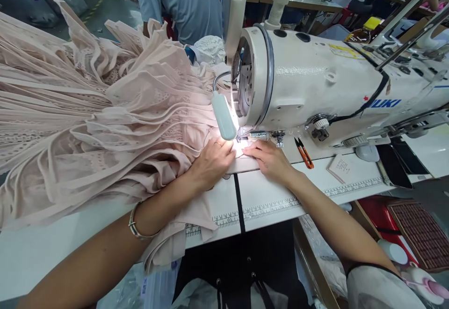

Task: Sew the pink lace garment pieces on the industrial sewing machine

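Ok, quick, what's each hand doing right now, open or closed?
Left hand: curled at the lit cloth; can't tell if it's pinching.
Right hand: touching the same cloth; can't tell if it's pinching.

Glare and the lamp [223,116] obscure the needle area beside the left fingers [225,148]. Near the front edge of the surface [263,191], fabric [140,112] covers part of the printed ruler [273,209]. Writing on the pale card [339,168] is too small to read; the sewing machine [305,75] is cut off at right.
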The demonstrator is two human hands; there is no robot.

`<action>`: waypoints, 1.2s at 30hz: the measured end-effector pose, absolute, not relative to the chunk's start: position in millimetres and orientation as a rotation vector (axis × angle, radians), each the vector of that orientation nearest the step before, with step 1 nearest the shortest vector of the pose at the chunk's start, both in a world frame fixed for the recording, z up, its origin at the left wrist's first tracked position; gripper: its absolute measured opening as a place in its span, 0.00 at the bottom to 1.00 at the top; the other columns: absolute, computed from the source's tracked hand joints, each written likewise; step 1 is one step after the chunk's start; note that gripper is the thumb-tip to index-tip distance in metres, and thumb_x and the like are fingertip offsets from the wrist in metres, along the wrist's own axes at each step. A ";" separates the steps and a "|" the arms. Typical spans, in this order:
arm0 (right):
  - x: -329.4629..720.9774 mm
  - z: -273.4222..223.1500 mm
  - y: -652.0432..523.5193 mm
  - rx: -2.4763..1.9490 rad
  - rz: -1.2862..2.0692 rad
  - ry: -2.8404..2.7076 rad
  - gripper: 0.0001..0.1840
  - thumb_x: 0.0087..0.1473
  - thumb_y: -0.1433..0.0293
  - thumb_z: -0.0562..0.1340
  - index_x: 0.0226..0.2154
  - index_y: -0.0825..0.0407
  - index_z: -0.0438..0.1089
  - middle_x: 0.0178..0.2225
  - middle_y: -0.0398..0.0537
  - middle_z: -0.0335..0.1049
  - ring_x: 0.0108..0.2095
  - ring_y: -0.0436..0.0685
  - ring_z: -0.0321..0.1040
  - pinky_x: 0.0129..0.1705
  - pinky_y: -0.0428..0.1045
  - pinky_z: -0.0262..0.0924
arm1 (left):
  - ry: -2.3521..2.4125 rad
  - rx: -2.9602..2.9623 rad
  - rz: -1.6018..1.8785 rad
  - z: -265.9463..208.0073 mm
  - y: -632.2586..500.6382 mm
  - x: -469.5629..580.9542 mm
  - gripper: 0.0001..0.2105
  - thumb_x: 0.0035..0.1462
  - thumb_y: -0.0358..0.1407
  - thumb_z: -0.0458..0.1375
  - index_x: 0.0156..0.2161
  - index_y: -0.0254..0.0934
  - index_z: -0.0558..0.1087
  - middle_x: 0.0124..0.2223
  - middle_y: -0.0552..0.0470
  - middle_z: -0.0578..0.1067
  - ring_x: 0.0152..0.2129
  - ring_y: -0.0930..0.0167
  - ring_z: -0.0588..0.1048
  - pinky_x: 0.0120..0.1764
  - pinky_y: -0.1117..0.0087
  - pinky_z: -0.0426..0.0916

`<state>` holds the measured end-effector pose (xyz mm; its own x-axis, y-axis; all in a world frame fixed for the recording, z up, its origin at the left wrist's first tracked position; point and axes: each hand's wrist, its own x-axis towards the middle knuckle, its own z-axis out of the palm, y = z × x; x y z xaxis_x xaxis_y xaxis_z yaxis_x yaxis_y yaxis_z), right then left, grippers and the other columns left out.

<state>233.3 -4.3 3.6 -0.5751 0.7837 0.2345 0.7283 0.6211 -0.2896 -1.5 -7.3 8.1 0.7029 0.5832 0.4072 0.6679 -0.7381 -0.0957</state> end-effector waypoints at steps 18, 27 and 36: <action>230.8 4.4 -5.3 -1.263 0.340 -2.307 0.21 0.59 0.78 0.50 0.40 0.45 0.76 0.43 0.44 0.79 0.46 0.56 0.74 0.46 0.53 0.68 | -0.955 -2.944 -0.594 4.4 -1.5 -2.3 0.16 0.69 0.26 0.47 0.44 0.36 0.78 0.36 0.48 0.76 0.36 0.67 0.71 0.39 0.66 0.67; 232.6 9.0 -7.2 -1.157 0.352 -2.392 0.23 0.59 0.78 0.51 0.41 0.43 0.79 0.40 0.43 0.78 0.43 0.56 0.73 0.45 0.53 0.67 | -0.935 -2.897 -0.599 7.8 -8.3 0.0 0.16 0.70 0.26 0.45 0.42 0.34 0.76 0.35 0.48 0.75 0.35 0.68 0.70 0.38 0.67 0.67; 234.0 12.1 -9.7 -0.966 0.242 -2.507 0.20 0.60 0.79 0.55 0.39 0.45 0.80 0.42 0.48 0.76 0.46 0.58 0.69 0.44 0.53 0.67 | -1.055 -2.932 -0.709 1.3 -13.0 -5.6 0.11 0.66 0.26 0.49 0.47 0.32 0.74 0.57 0.39 0.75 0.57 0.58 0.70 0.56 0.53 0.68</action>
<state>234.0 -9.7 12.1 -0.6589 0.6719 0.3384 0.5946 0.7407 -0.3128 -5.6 -13.0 1.3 0.6838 0.6172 0.3892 0.5931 -0.7809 0.1961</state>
